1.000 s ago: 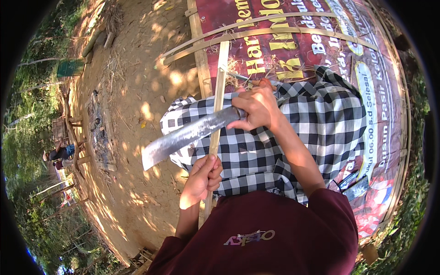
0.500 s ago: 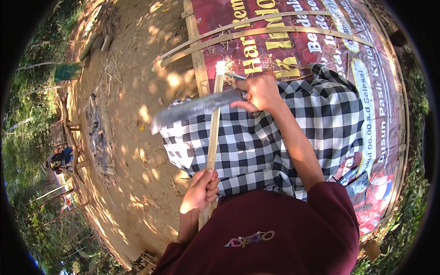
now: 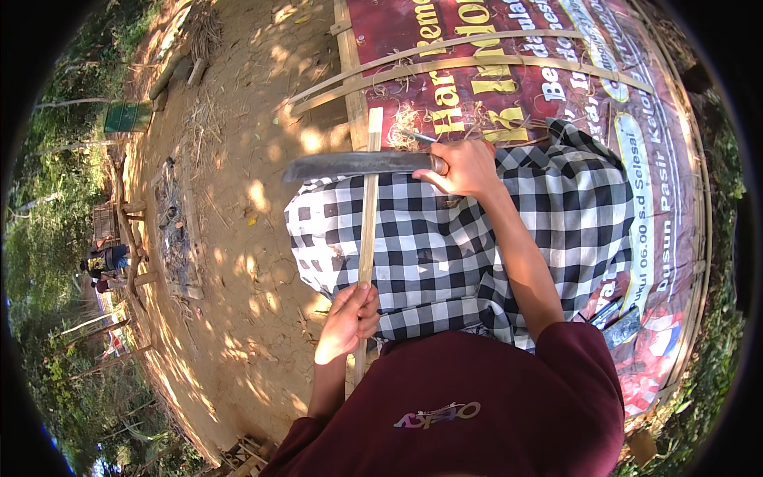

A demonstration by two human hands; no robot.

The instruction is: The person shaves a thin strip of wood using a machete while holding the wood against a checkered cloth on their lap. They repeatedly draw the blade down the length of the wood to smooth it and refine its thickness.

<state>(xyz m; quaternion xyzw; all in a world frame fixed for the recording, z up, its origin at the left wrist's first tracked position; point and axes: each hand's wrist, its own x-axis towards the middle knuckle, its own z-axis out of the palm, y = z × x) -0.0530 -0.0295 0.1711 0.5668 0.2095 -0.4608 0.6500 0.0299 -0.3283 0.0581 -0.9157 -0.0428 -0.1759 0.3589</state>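
Knife [image 3: 342, 165], handle [image 3: 439, 164] mostly hidden inside the closed right hand [image 3: 469, 168], reaching left of that hand over the stick [image 3: 369, 230] and covering a short length, contact unclear. Stick, clasped by the curled left hand [image 3: 346, 322], far end bare beyond that hand, near end hard to make out beside the shirt [image 3: 509, 381].

Knife [image 3: 350, 164] across strip [image 3: 368, 226]; two slats [image 3: 493, 60] beyond, on banner [image 3: 381, 20].
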